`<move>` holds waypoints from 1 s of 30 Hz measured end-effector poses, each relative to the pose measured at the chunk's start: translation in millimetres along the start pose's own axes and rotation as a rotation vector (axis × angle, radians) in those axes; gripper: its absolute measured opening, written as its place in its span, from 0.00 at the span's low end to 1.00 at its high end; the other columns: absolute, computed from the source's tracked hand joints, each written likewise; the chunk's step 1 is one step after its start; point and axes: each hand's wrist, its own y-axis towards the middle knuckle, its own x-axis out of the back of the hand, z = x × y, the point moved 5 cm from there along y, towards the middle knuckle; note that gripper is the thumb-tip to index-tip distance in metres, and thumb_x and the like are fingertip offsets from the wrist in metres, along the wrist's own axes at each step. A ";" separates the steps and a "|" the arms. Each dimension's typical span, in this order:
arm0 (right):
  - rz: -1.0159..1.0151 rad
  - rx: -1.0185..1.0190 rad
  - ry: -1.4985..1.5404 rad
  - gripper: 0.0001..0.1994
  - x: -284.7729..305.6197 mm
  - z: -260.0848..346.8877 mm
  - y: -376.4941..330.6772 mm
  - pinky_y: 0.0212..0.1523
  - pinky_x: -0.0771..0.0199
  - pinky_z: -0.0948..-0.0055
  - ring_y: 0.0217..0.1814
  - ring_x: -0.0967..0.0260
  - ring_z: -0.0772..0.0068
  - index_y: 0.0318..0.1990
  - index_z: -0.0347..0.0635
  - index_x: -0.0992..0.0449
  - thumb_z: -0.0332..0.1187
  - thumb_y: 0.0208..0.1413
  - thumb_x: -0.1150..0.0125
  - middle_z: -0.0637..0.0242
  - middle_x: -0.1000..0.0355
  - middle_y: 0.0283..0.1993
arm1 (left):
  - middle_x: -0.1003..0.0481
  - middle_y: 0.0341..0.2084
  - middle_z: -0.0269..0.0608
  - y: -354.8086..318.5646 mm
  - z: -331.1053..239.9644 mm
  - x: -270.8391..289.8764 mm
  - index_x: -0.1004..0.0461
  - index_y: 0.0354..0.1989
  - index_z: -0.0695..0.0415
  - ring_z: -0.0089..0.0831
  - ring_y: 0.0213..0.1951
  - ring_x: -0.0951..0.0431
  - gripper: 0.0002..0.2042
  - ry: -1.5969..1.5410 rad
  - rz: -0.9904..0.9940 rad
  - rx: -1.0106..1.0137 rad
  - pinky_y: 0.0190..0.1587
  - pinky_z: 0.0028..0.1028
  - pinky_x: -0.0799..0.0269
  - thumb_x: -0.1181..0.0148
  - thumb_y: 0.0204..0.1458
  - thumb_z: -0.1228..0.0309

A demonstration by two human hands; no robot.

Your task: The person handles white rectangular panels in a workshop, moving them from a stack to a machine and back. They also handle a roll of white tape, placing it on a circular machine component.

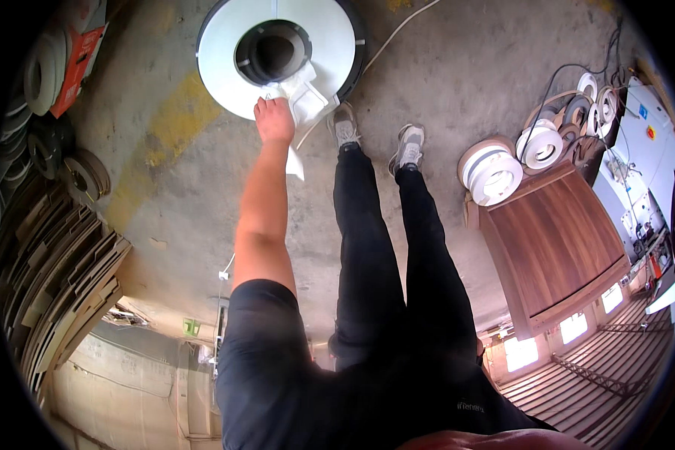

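A large ring-shaped roll (219,64) with white faces, a dark rim and a hollow dark core lies on the floor at the far side. My left arm reaches out to its near edge. There my left hand (276,120) is closed, its fingers curled on a crumpled white sheet (307,101) that looks like thin wrapping. The sheet spreads over the roll beside the core, and a white corner (295,163) hangs below my wrist. Part of the grip is hidden by the back of the hand. My right hand does not show.
My shoes (409,148) stand just right of the roll. A thin pale cable (390,39) runs along the floor. At right, white rolls (495,176) rest beside a brown wood-grain panel stack (555,236) and a white machine (649,124). At left are stacked boards (67,277) and more rolls (86,176).
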 end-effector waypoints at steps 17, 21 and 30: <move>-0.007 0.026 -0.041 0.10 -10.5 17.3 5.6 0.42 0.27 0.73 0.36 0.30 0.76 0.41 0.36 0.19 0.34 0.63 0.42 0.66 0.22 0.35 | 0.26 0.48 0.48 14.7 0.8 -5.3 0.23 0.49 0.57 0.46 0.59 0.29 0.13 0.095 -0.105 -0.181 0.75 0.52 0.51 0.50 0.58 0.71; -0.012 0.177 -0.111 0.10 -9.0 18.8 15.8 0.41 0.27 0.73 0.36 0.30 0.76 0.42 0.36 0.19 0.34 0.63 0.41 0.66 0.22 0.35 | 0.27 0.52 0.44 15.8 7.5 -5.8 0.25 0.53 0.56 0.43 0.61 0.31 0.15 0.172 -0.238 -0.210 0.74 0.57 0.51 0.50 0.60 0.70; -0.288 0.359 0.045 0.13 -4.0 197.1 99.7 0.37 0.28 0.73 0.31 0.31 0.78 0.37 0.38 0.22 0.37 0.70 0.44 0.69 0.26 0.29 | 0.29 0.53 0.44 -14.2 -28.9 70.7 0.29 0.55 0.56 0.41 0.61 0.31 0.17 0.150 -0.076 -0.363 0.72 0.58 0.48 0.45 0.56 0.71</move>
